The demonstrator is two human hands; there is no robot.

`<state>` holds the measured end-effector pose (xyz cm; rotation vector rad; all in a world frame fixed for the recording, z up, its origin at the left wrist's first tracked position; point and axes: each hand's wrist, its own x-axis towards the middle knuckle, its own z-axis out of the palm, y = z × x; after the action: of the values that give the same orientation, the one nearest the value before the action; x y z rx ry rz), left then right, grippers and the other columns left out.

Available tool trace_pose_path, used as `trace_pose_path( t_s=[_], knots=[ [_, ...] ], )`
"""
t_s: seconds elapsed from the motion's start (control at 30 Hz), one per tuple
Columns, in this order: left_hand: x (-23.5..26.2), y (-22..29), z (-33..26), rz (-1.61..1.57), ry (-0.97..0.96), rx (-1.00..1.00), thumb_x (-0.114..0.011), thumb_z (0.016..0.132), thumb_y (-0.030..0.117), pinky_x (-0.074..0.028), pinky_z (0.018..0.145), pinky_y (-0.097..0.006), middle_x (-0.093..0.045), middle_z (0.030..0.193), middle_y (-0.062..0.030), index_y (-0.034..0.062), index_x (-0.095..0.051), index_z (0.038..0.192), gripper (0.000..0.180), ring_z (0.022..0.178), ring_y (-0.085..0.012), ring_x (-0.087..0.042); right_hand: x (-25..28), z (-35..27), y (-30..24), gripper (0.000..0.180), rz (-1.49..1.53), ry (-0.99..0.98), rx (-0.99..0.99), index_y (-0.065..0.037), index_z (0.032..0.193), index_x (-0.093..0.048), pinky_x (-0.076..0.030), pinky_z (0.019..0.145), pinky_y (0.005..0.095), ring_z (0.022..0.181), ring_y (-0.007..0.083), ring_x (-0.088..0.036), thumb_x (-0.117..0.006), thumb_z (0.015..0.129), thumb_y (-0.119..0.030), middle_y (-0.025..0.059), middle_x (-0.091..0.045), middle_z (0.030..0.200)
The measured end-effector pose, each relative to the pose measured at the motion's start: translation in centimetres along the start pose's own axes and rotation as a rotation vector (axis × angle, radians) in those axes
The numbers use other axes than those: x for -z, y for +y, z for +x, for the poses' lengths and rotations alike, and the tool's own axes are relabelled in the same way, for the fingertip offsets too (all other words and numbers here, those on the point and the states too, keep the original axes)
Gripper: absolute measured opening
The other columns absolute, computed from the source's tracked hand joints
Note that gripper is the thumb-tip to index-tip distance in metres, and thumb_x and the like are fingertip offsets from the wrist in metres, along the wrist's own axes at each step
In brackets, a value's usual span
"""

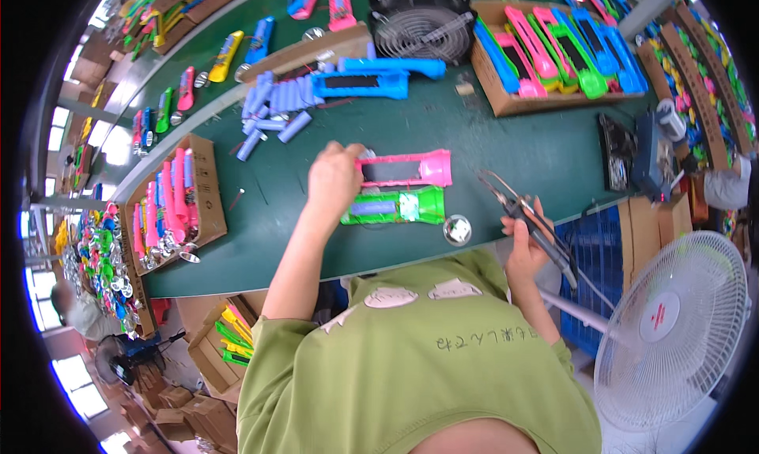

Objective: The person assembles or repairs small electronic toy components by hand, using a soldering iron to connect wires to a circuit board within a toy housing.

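Note:
My left hand is closed, its fingers bunched at the left end of a pink plastic lamp casing with a dark panel. Just below lies a green lamp casing, with a purple cylindrical battery cell inside it. Beside its right end sits a small round silver reflector. My right hand grips the dark handle of a soldering iron; its thin metal end points up and left, apart from the casings. The left fingertips' exact hold is partly hidden.
Purple battery cells are piled beyond my left hand, near blue casings. Cartons of casings stand at left and far right. A black fan is at the back; a blue soldering station and white fan are right.

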<state>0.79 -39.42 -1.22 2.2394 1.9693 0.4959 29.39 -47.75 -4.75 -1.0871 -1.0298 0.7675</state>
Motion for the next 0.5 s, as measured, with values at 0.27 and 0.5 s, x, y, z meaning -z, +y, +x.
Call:
trace_pose_path(
  t_s=[0.27,0.5],
  knots=[
    [0.5,0.8,-6.5,-0.257,0.405,0.066,-0.062,0.064,-0.002,-0.048,0.065,-0.035,-0.052,0.093,-0.0126,0.007,-0.058,0.088,0.027,0.082,-0.0285,-0.056,2.3,1.8,1.2,0.025,-0.119,0.084,0.102,0.006,0.104,-0.05,-0.05,0.072,0.0265,0.064,0.0147,-0.061,-0.055,0.081,-0.002,0.0147,-0.059,0.085],
    [-0.4,-0.5,-6.9,-0.335,0.173,-0.263,-0.075,0.06,0.013,-0.036,0.083,-0.044,-0.054,0.106,-0.015,0.0068,-0.038,0.085,0.045,0.096,-0.0331,-0.05,1.6,4.2,1.9,0.025,-0.121,0.09,0.05,0.008,0.106,-0.049,-0.049,0.06,0.0223,0.069,0.0147,-0.06,-0.052,0.083,0.001,0.0126,-0.054,0.093]
  ],
)
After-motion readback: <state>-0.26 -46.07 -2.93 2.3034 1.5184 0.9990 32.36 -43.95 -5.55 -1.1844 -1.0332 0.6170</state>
